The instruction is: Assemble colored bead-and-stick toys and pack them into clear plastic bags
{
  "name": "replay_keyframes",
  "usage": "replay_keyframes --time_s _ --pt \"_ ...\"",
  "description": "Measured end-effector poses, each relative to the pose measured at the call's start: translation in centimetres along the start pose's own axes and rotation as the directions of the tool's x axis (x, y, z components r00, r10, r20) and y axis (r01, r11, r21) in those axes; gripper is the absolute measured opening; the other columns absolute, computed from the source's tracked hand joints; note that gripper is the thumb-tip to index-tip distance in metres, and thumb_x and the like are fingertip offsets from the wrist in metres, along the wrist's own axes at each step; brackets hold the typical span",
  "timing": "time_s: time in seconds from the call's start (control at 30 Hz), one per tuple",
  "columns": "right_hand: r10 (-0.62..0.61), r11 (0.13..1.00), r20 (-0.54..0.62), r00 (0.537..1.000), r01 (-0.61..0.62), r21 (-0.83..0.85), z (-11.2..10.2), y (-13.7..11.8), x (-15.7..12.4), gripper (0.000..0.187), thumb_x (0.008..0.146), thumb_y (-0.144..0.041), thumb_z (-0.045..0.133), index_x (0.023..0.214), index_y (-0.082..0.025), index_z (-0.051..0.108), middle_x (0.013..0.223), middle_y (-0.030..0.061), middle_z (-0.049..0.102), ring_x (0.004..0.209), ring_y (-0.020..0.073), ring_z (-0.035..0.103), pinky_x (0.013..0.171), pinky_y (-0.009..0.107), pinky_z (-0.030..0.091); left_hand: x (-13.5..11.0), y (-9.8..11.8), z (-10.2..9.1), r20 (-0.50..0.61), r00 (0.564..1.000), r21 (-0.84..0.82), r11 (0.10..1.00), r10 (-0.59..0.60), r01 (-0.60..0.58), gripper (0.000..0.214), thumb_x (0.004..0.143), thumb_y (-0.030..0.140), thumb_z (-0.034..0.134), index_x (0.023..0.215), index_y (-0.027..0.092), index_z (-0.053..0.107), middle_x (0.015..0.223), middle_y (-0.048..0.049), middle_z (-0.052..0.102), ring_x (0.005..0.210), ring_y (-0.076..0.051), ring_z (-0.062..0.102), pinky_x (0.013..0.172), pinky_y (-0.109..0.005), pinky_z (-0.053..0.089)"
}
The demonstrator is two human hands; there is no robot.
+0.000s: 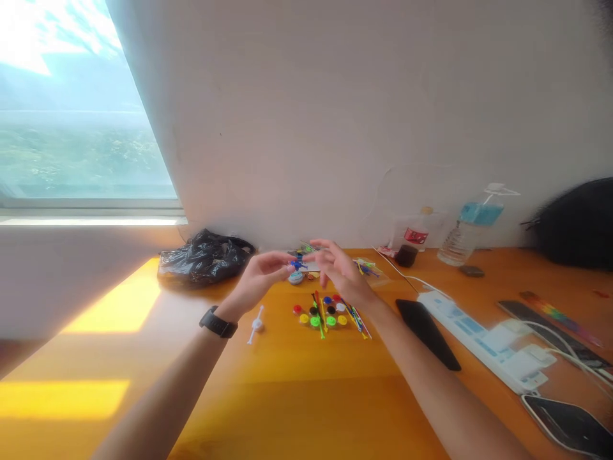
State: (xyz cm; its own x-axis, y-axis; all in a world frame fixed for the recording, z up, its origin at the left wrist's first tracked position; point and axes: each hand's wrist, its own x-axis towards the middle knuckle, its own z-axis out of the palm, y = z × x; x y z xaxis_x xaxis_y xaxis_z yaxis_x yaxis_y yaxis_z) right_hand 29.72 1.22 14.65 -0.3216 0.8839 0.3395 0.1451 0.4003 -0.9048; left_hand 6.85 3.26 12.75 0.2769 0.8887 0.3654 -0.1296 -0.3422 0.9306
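Between the thumb and index finger of my left hand [262,276] is a small blue plastic piece [297,264], held above the table. My right hand [339,271] hovers just beside it with fingers apart; whether a fingertip touches the piece I cannot tell. Below the hands lie several small round pieces in red, yellow, green, black, blue and white, such as a yellow round piece [341,321]. Thin coloured plastic sticks [324,313] lie among them, with more beside my right wrist. A white stick with a round middle [257,325] rests alone near my left wrist.
A black plastic bag [205,259] sits at the back left. To the right are a white power strip [472,335] with plugs and cables, a dark flat object [426,332], a phone [569,425] and a large clear bottle [469,227]. The wall rises behind the table.
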Motion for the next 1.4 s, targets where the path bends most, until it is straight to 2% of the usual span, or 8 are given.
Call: replay_keyframes --time_s 0.07,0.13,0.33,0.53,0.87,1.1,1.23,1.4 --pt "0.079 0.991 0.098 0.992 -0.088 0.101 -0.3 0.0 0.0 0.053 0.101 -0.067 0.039 0.119 -0.024 0.065 0.046 -0.0087 0.038 0.040 0.0127 0.028 0.045 0.027 0.030 0.1 -0.3 -0.2 -0.020 1.000 -0.002 1.000 0.008 -0.008 0.029 0.080 0.037 0.086 0.101 0.018 0.079 0.093 -0.0059 0.079 0.074 -0.015 0.068 0.067 -0.025 0.053" --pt "0.090 0.984 0.084 0.992 -0.101 0.148 -0.5 0.1 0.1 0.054 0.101 -0.067 0.039 0.109 -0.022 0.068 0.044 -0.0094 0.032 0.039 0.0115 0.022 0.044 0.026 0.025 0.2 -0.6 -0.5 -0.030 1.000 0.001 1.000 0.006 -0.006 0.028 0.080 0.037 0.086 0.100 0.019 0.078 0.093 -0.0055 0.079 0.073 -0.014 0.067 0.066 -0.025 0.052" --pt "-0.018 0.999 -0.058 0.998 0.019 0.026 0.2 0.9 0.6 0.039 0.095 -0.053 0.063 0.121 -0.025 0.065 0.063 -0.0051 0.050 0.056 0.0133 0.044 0.054 0.026 0.036 0.2 0.0 -0.8 -0.009 1.000 0.054 0.998 -0.022 0.022 0.027 0.081 0.037 0.085 0.100 0.018 0.079 0.093 -0.0067 0.079 0.072 -0.014 0.068 0.067 -0.026 0.054" --pt "-0.087 0.978 0.044 0.995 0.094 -0.188 1.5 1.5 0.3 0.032 0.094 -0.051 0.065 0.108 -0.022 0.071 0.074 -0.0016 0.058 0.063 0.0142 0.049 0.058 0.027 0.038 0.0 0.7 -0.5 0.096 0.992 0.096 0.993 -0.078 0.068 0.029 0.079 0.036 0.086 0.099 0.016 0.080 0.092 -0.0095 0.080 0.082 -0.020 0.073 0.075 -0.031 0.059" --pt "-0.076 0.983 0.056 0.996 0.084 -0.165 2.2 3.1 0.6 0.024 0.097 -0.042 0.062 0.112 -0.023 0.068 0.093 0.0036 0.073 0.080 0.0188 0.066 0.072 0.031 0.052 -0.1 0.5 -1.0 0.281 0.946 0.181 0.977 -0.160 0.111 0.028 0.085 0.036 0.081 0.106 0.018 0.078 0.107 -0.0120 0.080 0.102 -0.025 0.075 0.091 -0.036 0.059" --pt "0.016 0.985 0.217 0.976 0.022 -0.172 3.6 4.2 -0.2 0.019 0.102 -0.037 0.054 0.105 -0.023 0.067 0.094 0.0035 0.070 0.070 0.0156 0.065 0.060 0.027 0.050 0.4 0.4 -3.7 0.213 0.965 0.413 0.909 -0.153 0.053 0.031 0.090 0.047 0.072 0.100 0.019 0.081 0.098 -0.0090 0.081 0.093 -0.023 0.074 0.082 -0.030 0.058" --pt "-0.083 0.920 0.315 0.945 0.195 -0.340 5.6 5.0 -1.1 0.015 0.101 -0.020 0.054 0.099 -0.021 0.069 0.099 0.0061 0.069 0.088 0.0194 0.065 0.080 0.031 0.052 0.4 0.0 -4.5 0.174 0.969 0.530 0.846 -0.177 0.059 0.032 0.089 0.049 0.071 0.099 0.020 0.081 0.100 -0.0087 0.081 0.091 -0.023 0.074 0.077 -0.028 0.057" --pt "-0.140 0.824 0.462 0.876 0.362 -0.436 8.5 6.5 -2.5 0.038 0.096 -0.002 0.046 0.117 -0.025 0.069 0.115 0.0054 0.065 0.105 0.0192 0.064 0.094 0.029 0.049 0.6 -0.5 -4.2 0.228 0.956 0.672 0.741 -0.183 -0.019 0.032 0.094 0.046 0.064 0.102 0.021 0.082 0.103 -0.0061 0.081 0.089 -0.021 0.072 0.078 -0.028 0.054"
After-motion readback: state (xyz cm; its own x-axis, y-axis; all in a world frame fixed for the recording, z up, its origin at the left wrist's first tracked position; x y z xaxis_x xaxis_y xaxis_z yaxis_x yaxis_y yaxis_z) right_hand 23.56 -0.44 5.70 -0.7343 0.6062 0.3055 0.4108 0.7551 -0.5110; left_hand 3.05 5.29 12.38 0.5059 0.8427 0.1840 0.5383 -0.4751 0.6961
